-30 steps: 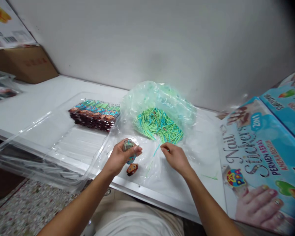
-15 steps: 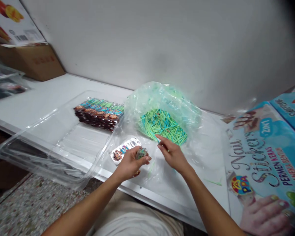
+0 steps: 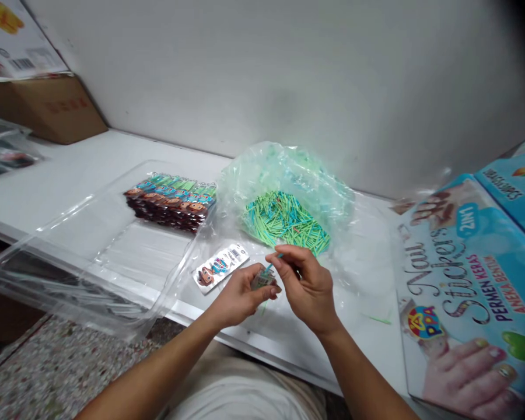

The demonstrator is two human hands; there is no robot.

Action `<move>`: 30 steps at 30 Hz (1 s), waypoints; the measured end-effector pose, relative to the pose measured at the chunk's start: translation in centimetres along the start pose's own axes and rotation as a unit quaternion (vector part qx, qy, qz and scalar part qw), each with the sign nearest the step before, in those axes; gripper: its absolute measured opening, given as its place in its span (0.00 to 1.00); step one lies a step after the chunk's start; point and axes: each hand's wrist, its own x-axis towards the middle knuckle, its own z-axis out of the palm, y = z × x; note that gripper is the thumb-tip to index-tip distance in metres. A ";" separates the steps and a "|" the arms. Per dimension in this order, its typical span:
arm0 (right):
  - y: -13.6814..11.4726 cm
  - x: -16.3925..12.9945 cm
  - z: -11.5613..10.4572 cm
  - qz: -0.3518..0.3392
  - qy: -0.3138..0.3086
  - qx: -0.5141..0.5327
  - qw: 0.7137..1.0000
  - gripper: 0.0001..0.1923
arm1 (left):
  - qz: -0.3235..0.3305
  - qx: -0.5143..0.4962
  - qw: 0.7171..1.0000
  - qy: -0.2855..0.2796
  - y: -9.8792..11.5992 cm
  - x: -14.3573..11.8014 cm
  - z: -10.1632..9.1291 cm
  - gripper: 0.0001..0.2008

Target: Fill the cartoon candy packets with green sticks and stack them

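My left hand (image 3: pixel 240 296) is closed on a small clear packet (image 3: pixel 261 280) with greenish contents, held above the table's front edge. Right beside it, my right hand (image 3: pixel 310 284) pinches a thin blue-green stick (image 3: pixel 269 269), whose lower end is at the packet's top. Behind both hands, a heap of short green and blue sticks (image 3: pixel 289 221) lies in an opened clear plastic bag (image 3: pixel 275 160). A white printed sachet (image 3: pixel 221 267) with a cartoon figure lies flat to the left of my left hand.
A clear plastic tray (image 3: pixel 48 236) on the left overhangs the table edge and holds a stack of printed sachets (image 3: pixel 168 201). Large blue printed boxes (image 3: pixel 476 262) stand on the right. A cardboard box (image 3: pixel 52 111) sits at the back left against the wall (image 3: pixel 245 76).
My right hand has moved left from the front of the stick heap to the packet, bringing a stick. My left hand has shifted slightly right, uncovering more of the white sachet.
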 end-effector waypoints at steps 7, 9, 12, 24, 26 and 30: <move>-0.2 -0.3 0.1 0.046 -0.016 0.037 0.998 0.09 | -0.026 -0.025 0.999 -0.020 1.1 -0.3 0.2 0.12; -0.2 -0.4 -0.2 0.011 -0.046 -0.017 0.999 0.09 | -0.033 -0.034 0.998 -0.026 1.3 -0.3 0.3 0.13; -0.3 -0.5 -0.7 -0.074 -0.106 -0.101 0.986 0.11 | -0.010 -0.037 0.999 -0.024 1.1 -0.2 0.3 0.12; 0.4 -1.6 -1.3 0.110 -0.124 0.021 0.986 0.16 | 0.104 -0.115 0.987 0.049 1.7 0.3 -1.2 0.13; 0.6 -2.1 -0.5 0.147 -0.181 0.071 0.970 0.12 | 0.122 -0.154 0.979 0.056 2.2 0.4 -1.3 0.11; 1.1 -2.8 0.7 0.197 -0.197 0.151 0.948 0.07 | 0.108 -0.244 0.963 0.040 3.0 0.0 -1.3 0.15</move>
